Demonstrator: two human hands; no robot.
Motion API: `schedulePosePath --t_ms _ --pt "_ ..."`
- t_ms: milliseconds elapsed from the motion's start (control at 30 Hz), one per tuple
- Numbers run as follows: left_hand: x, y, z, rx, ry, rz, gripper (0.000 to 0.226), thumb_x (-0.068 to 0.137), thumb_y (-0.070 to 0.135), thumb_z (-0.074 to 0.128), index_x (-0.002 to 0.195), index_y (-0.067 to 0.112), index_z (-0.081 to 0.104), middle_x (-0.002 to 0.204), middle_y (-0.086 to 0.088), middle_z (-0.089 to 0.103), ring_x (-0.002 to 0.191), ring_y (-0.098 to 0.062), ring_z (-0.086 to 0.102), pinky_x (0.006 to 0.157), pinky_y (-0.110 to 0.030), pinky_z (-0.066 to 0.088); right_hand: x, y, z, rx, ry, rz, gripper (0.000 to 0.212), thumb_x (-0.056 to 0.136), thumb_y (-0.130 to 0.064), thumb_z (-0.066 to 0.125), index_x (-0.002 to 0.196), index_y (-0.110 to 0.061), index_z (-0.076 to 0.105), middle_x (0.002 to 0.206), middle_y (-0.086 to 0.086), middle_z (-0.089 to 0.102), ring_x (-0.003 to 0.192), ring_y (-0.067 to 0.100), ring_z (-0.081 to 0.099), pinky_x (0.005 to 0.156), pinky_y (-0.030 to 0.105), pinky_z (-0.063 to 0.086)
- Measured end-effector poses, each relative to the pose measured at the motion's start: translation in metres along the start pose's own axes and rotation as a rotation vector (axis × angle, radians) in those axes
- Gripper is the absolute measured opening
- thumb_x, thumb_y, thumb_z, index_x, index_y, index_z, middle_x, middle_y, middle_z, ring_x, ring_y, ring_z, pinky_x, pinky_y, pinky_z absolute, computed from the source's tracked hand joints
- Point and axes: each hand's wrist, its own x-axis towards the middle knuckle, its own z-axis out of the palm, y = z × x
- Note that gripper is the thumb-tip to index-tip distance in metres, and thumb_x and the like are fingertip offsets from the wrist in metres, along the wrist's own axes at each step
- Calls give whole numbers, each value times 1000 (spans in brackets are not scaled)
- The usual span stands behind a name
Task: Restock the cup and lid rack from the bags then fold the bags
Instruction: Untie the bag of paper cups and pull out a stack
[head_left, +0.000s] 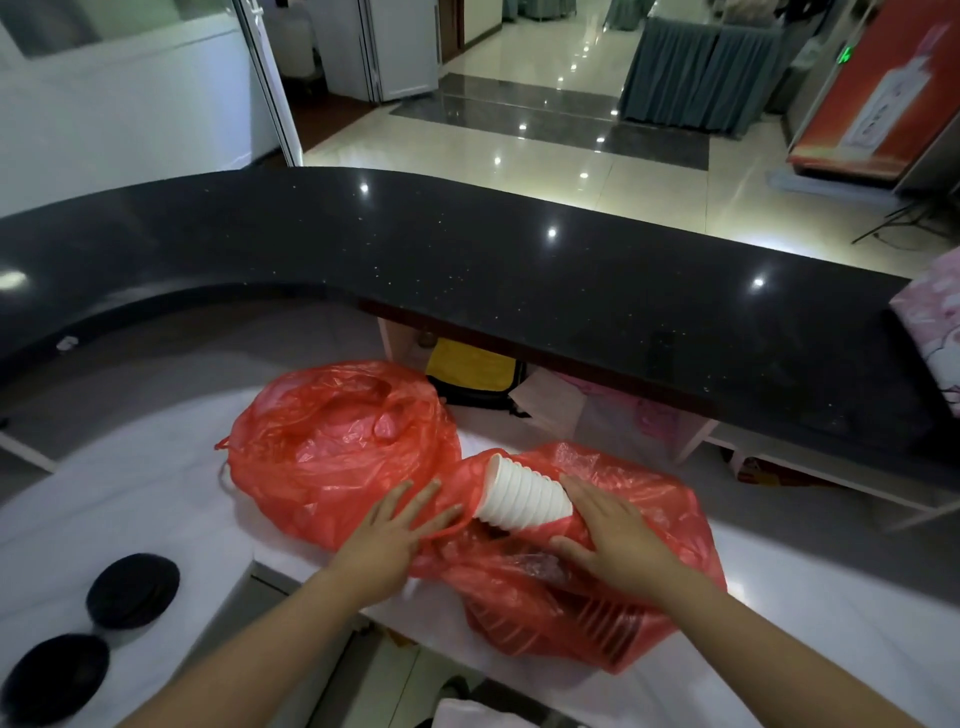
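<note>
Part of a stack of white cups (524, 499) is seen lying on its side, its mouth end poking from a red bag (613, 587); its narrow end is covered by the right hand (618, 540), which grasps the stack with fingers above and thumb below. More ribbed cups are dimly made out through the plastic nearer the camera. The left hand (395, 530) is laid flat, fingers spread and released, across the bag's edge. A second red bag (337, 441), crumpled, is touched by the first; its contents cannot be told. Both rest on a white counter (156, 493), where bare room is left beyond two black lids (132, 590) at the left. A black raised ledge (467, 260) curves behind.
</note>
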Motion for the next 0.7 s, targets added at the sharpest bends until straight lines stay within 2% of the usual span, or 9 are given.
schedulePosePath --t_ms 67,133,200,300,400,467,533,633,700 --pt "-4 -8 -3 -136 -9 70 78 94 33 49 155 56 5 163 24 -20 154 -19 -11 122 -49 24 -3 3 0 24 8 6 90 86 -83 34 159 -39 5 166 -14 15 152 10 17 124 38 14" --pt "-9 -12 -20 -391 -21 91 67 86 47 46 151 51 31 157 41 -10 152 -8 -4 118 -46 32 -2 0 -3 37 12 -3 91 85 -87 31 158 -40 5 166 -14 14 151 9 16 124 37 11" --pt "-11 -9 -40 -639 41 60 63 82 54 44 145 48 42 147 52 4 149 -3 11 116 -44 33 1 -7 -8 67 60 -17 91 84 -89 28 159 -40 8 166 -15 15 151 9 15 124 36 10" --pt "-6 8 -69 -869 231 26 65 85 65 35 138 33 54 146 27 38 140 1 29 119 -41 28 15 -29 -23 117 136 -56 88 86 -86 29 159 -38 14 164 -15 22 150 7 18 124 36 18" --pt "3 28 -88 -1022 268 96 61 88 55 41 140 26 54 144 16 47 137 1 38 115 -30 32 36 -59 -33 162 100 -107 86 86 -73 49 158 -38 14 162 -14 26 146 6 25 119 33 27" --pt "10 36 -91 -891 236 208 50 92 38 49 138 21 58 149 12 47 141 -3 36 117 -24 28 48 -73 -35 157 23 -110 93 83 -67 60 158 -34 15 159 -9 31 142 13 34 114 34 35" --pt "17 37 -87 -691 235 217 42 92 30 51 132 23 60 147 15 47 139 -1 37 117 -29 29 56 -79 -33 118 -8 -117 95 80 -67 66 155 -28 21 152 -5 40 136 19 42 109 36 40" --pt "19 29 -75 -528 227 111 34 91 32 50 125 31 53 131 18 53 118 -6 49 106 -35 41 58 -77 -28 13 -48 -105 103 75 -65 72 155 -27 21 152 -3 41 134 23 45 108 39 40" --pt "19 24 -63 -399 139 98 33 92 37 46 124 34 50 122 18 55 110 -5 50 105 -36 40 57 -75 -23 -48 -85 -66 108 74 -63 73 157 -28 14 157 -3 34 137 24 42 110 42 39"
